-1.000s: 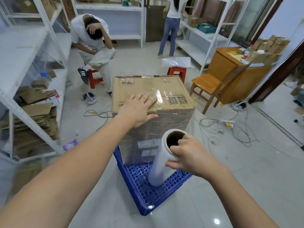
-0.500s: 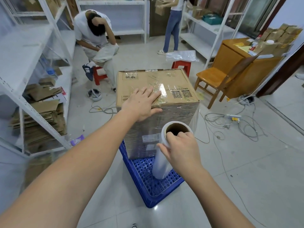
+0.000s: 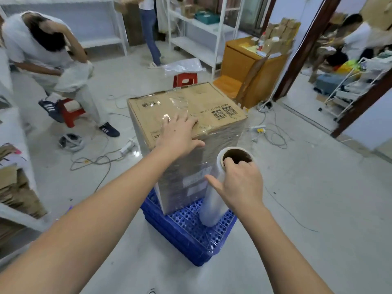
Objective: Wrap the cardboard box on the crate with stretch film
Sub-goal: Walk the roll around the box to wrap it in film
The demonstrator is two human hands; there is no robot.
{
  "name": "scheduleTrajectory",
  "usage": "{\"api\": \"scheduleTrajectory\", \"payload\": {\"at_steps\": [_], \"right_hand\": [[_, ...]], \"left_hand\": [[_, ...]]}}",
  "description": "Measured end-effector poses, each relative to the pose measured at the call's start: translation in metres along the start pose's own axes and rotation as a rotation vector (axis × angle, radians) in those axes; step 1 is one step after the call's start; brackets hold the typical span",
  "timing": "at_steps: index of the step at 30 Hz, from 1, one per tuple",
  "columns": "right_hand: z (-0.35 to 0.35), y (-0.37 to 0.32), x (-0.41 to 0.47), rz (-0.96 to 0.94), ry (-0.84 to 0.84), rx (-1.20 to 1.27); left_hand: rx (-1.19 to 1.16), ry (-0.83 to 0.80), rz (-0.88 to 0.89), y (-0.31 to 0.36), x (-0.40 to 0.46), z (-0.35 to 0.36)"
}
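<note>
Crate (image 3: 182, 234) held my film-wrapped cardboard box (image 3: 191, 115); left hand (image 3: 180, 134) lay spread atop it, right hand (image 3: 241, 183) gripped the film roll (image 3: 212, 200) beside it.

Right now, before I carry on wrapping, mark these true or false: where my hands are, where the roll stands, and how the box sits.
1. The left hand lies flat on top of the cardboard box. True.
2. The film roll lies on its side on the floor. False: it stands upright on the blue crate.
3. The right hand has fingers hooked into the roll's core. True.
4. The box sides are bare cardboard. False: film covers them.
</note>
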State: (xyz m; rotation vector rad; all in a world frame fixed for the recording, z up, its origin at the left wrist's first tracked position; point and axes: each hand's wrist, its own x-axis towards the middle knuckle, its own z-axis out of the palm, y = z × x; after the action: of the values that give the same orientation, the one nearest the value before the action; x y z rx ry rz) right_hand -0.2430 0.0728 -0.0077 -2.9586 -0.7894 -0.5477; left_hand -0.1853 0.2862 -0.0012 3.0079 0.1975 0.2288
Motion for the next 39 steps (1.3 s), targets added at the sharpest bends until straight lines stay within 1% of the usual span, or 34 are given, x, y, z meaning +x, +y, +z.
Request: {"api": "scheduleTrajectory", "payload": {"at_steps": [4, 5, 7, 8, 10, 12, 14, 17, 19, 20, 22, 25, 28, 31, 34, 36, 39], "right_hand": [[0.001, -0.016, 0.008, 0.046, 0.019, -0.001], [0.002, -0.020, 0.010, 0.047, 0.010, -0.004], [0.005, -0.025, 0.012, 0.045, -0.037, -0.030], [0.004, -0.026, 0.012, 0.048, -0.071, -0.053], [0.000, -0.031, 0.011, 0.092, -0.141, -0.107], [-0.005, -0.036, 0.008, 0.211, -0.200, -0.109], [-0.009, -0.043, 0.007, 0.264, -0.220, -0.100], [-0.011, -0.047, 0.007, 0.273, -0.224, -0.125], [-0.016, -0.043, 0.010, 0.252, -0.241, -0.100], [-0.018, -0.040, 0.011, 0.231, -0.257, -0.073], [-0.022, -0.034, 0.010, 0.158, -0.267, -0.023], [-0.021, -0.023, 0.003, 0.063, -0.229, 0.020], [-0.020, -0.015, -0.004, 0.002, -0.287, 0.086], [-0.022, -0.016, -0.013, -0.150, -0.347, 0.135], [-0.022, -0.019, -0.024, -0.268, -0.354, 0.127], [-0.026, -0.020, -0.029, -0.280, -0.371, 0.114], [-0.045, -0.025, -0.034, -0.237, -0.419, 0.058]], "left_hand": [[-0.160, -0.103, 0.093, -0.012, 0.002, -0.010], [-0.212, -0.153, 0.135, -0.019, 0.003, -0.016], [-0.287, -0.263, 0.295, -0.038, 0.000, -0.033], [-0.289, -0.317, 0.381, -0.049, -0.004, -0.042], [-0.207, -0.404, 0.478, -0.072, -0.015, -0.056], [-0.084, -0.396, 0.542, -0.095, -0.025, -0.061], [0.032, -0.347, 0.610, -0.110, -0.031, -0.055], [0.109, -0.181, 0.684, -0.118, -0.038, -0.034], [0.106, -0.074, 0.694, -0.114, -0.043, -0.024], [0.092, -0.056, 0.695, -0.110, -0.043, -0.023], [0.100, -0.112, 0.694, -0.104, -0.039, -0.027], [0.177, -0.216, 0.695, -0.103, -0.036, -0.037], [0.206, -0.209, 0.697, -0.109, -0.037, -0.038], [0.242, -0.219, 0.702, -0.104, -0.037, -0.036], [0.238, -0.206, 0.699, -0.099, -0.038, -0.032], [0.214, -0.193, 0.697, -0.097, -0.039, -0.029], [0.163, -0.182, 0.670, -0.091, -0.041, -0.028]]}}
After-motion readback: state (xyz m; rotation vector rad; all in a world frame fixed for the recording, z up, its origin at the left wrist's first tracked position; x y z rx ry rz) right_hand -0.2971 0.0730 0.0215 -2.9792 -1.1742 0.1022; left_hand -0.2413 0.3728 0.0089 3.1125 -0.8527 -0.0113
